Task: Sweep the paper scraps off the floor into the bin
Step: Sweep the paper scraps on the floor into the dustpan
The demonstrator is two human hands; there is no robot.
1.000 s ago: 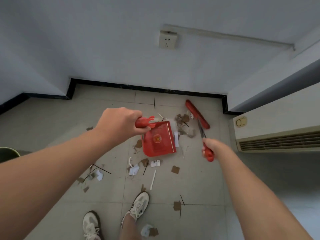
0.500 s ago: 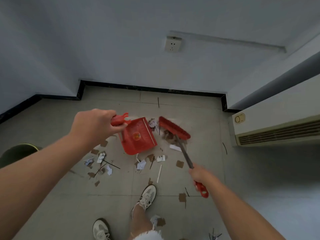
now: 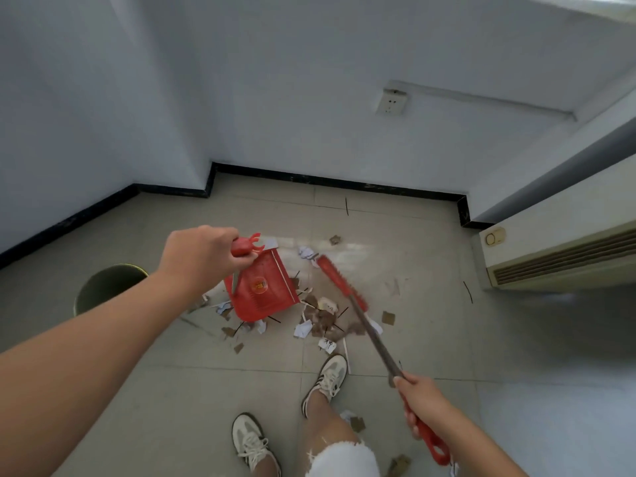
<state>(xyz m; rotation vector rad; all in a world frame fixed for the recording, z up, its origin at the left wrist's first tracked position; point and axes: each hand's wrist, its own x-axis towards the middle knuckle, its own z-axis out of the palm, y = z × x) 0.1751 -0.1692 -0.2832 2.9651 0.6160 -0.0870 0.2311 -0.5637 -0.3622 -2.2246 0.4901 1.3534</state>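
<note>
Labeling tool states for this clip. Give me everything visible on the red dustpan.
The red dustpan looks like moulded plastic: a flat, roughly square pan with a round emblem near its middle and a pale strip along its right edge. A thin grey stem rises from it to a red grip with prongs, clasped by the left hand. It sits low over the tiled floor, tilted, its open edge facing the paper scraps beside the broom. Whether its lip touches the floor is unclear. No scraps show inside.

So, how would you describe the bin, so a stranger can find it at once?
Start at the black baseboard along the left wall. On the floor below it, beside the left forearm, stands the bin. It is the only round, dark green thing; the dustpan and broom are red.
</note>
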